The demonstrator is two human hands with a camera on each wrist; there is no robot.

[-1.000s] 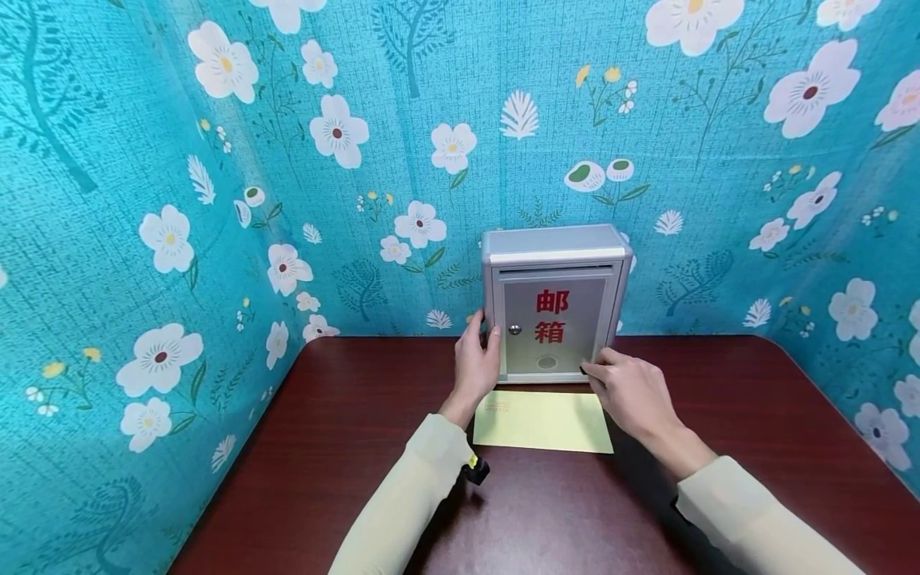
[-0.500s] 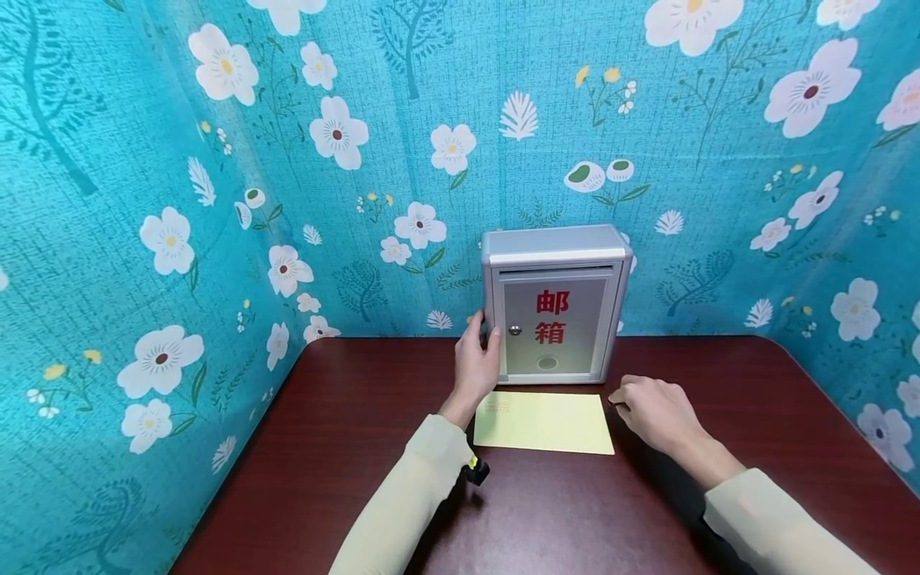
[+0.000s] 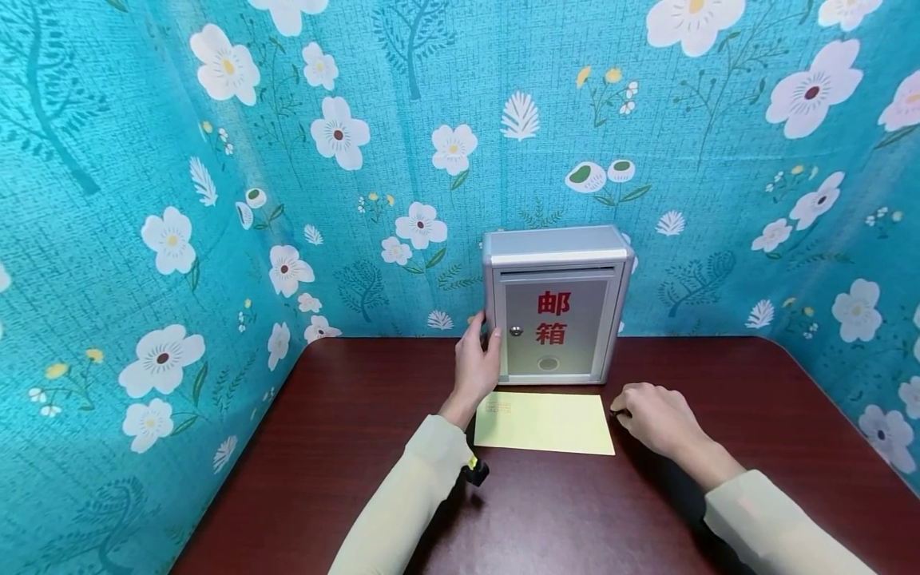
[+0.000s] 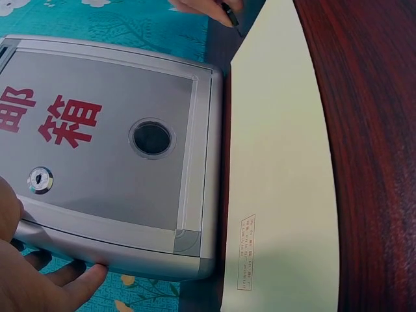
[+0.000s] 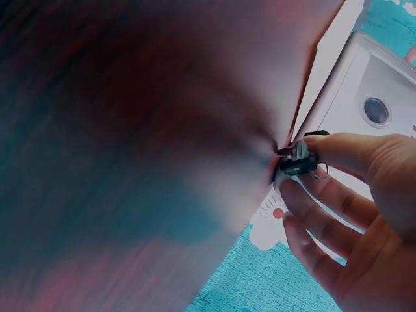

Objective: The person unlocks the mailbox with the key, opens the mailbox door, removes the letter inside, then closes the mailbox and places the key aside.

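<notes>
A silver metal mailbox (image 3: 585, 327) with red characters, a round lock and a top slot stands upright at the back of the table. Against its left side rests my left hand (image 3: 477, 369), fingers along the side panel and thumb near the front edge. My right hand (image 3: 657, 419) is low over the table, right of the mailbox. Between its thumb and fingers it pinches small black-headed keys (image 5: 300, 161) with a thin metal ring; their blades are mostly hidden. A pale yellow envelope (image 3: 546, 423) lies flat in front of the mailbox, its printed box at the upper left.
The dark red-brown table (image 3: 345, 447) has rounded back corners. A blue flowered cloth (image 3: 402, 144) hangs close behind the mailbox and along both sides. A small black device (image 3: 476, 471) sits at my left wrist.
My right hand has drawn away from the mailbox's lower right corner, moving right and toward me with the keys. The left hand, mailbox and envelope have stayed put.
</notes>
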